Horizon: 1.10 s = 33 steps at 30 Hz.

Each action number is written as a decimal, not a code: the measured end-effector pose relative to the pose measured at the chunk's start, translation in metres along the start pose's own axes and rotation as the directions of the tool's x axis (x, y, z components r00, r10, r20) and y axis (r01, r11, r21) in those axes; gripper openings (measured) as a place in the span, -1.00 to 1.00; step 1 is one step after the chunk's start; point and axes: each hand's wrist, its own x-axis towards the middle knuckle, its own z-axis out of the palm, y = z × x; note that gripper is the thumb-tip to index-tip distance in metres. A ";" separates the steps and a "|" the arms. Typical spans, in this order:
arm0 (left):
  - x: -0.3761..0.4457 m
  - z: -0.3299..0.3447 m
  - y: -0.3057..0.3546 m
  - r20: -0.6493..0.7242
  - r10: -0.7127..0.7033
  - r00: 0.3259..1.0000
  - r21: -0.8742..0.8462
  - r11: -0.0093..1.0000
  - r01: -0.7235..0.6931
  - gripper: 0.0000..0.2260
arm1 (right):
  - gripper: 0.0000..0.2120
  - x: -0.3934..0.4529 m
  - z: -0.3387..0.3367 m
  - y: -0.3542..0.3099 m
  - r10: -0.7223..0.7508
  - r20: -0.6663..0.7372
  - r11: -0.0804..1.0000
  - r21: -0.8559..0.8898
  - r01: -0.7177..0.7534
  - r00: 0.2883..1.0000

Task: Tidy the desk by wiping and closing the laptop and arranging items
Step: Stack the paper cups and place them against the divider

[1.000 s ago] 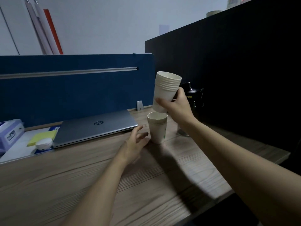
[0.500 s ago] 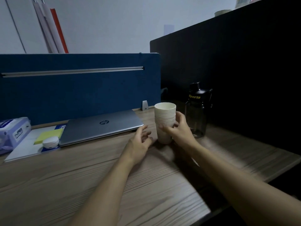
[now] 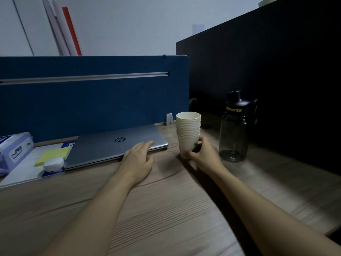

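A stack of white paper cups (image 3: 188, 130) stands upright on the wooden desk (image 3: 166, 209), right of the shut silver laptop (image 3: 118, 145). My right hand (image 3: 204, 156) wraps the base of the stack, fingers closed around the lowest cup. My left hand (image 3: 138, 159) lies flat with fingers spread, its fingertips on the laptop's near right corner, holding nothing. A dark sports bottle (image 3: 236, 128) stands just right of the cups.
A yellow sticky-note pad (image 3: 53, 155) and a small white round case (image 3: 53, 164) rest on a white book left of the laptop. A wet-wipes pack (image 3: 14, 150) sits at the far left. A blue partition (image 3: 92, 93) and a black panel (image 3: 267, 71) close the back.
My right hand lowered the cup stack onto the single cup, so they are now one stack on the desk. My left hand moved away from the cups onto the laptop's corner.
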 end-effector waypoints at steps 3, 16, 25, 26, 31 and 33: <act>0.007 -0.004 -0.019 -0.022 -0.012 1.000 0.050 0.999 0.013 -0.62 | -0.49 0.017 0.011 0.001 0.011 -0.011 0.999 -0.034 -0.012 1.000; 0.044 -0.002 -0.052 -0.074 -0.006 0.997 0.189 0.982 0.020 -0.71 | -0.57 0.116 0.078 0.000 0.002 0.002 0.996 -0.092 -0.002 1.000; 0.054 0.006 -0.057 -0.102 -0.033 0.994 0.219 0.974 0.054 -0.67 | -0.54 0.177 0.116 0.003 0.010 0.005 0.996 -0.092 -0.010 1.000; 0.055 0.007 -0.057 -0.103 -0.028 0.994 0.219 0.975 0.050 -0.67 | -0.55 0.181 0.119 0.003 0.012 0.002 0.996 -0.092 -0.012 1.000; 0.056 0.007 -0.057 -0.108 -0.028 0.994 0.221 0.974 0.051 -0.67 | -0.61 0.198 0.131 -0.001 -0.001 -0.001 0.992 -0.128 0.001 1.000; 0.057 0.007 -0.057 -0.108 -0.030 0.994 0.222 0.974 0.053 -0.66 | -0.64 0.202 0.135 -0.002 -0.001 -0.003 0.990 -0.139 0.000 1.000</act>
